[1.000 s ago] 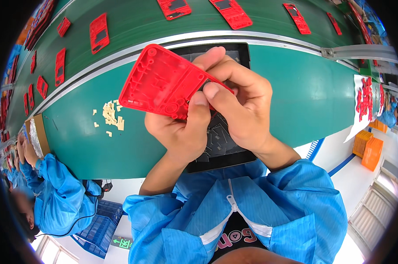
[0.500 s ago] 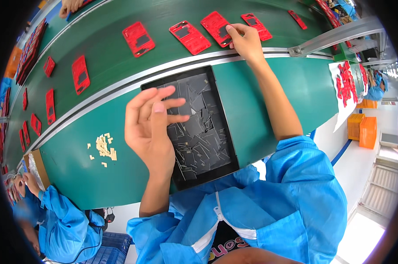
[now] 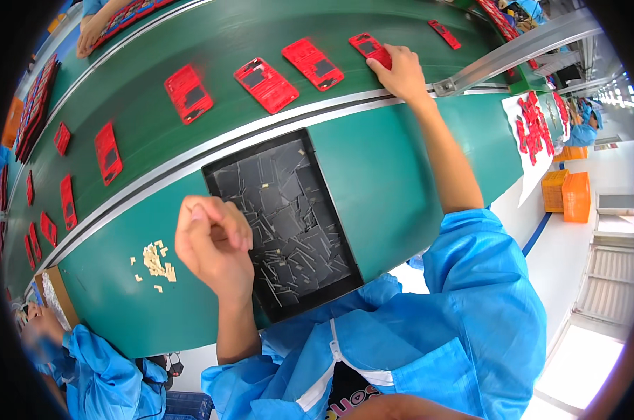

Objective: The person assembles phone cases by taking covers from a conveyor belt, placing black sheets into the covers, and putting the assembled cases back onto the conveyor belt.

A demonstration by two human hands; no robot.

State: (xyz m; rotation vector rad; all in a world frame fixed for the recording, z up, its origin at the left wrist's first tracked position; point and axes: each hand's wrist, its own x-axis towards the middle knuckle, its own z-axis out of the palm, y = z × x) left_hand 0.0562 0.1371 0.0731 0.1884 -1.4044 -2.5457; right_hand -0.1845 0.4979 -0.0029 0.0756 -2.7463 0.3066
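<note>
At the far side, my right hand reaches over the belt's metal rail. Its thumb and fingers close on the right end of a red phone casing, which they partly cover. My left hand hovers by the left edge of a black tray with its fingers curled in. Anything inside those fingers is hidden. Thin dark grey strips and flat pieces fill the tray. Left of my right hand, two more red casings, one red casing and another red casing, lie on the belt.
Several other red casings lie along the green belt. A pile of small cream pieces sits on the green table at left. Red parts lie on white paper at right. A metal bar slants over the belt. A co-worker's blue sleeve shows lower left.
The casings on the belt have shifted left in view. My right hand has gone from one casing to the one right of it. My left hand's spread fingers have curled in.
</note>
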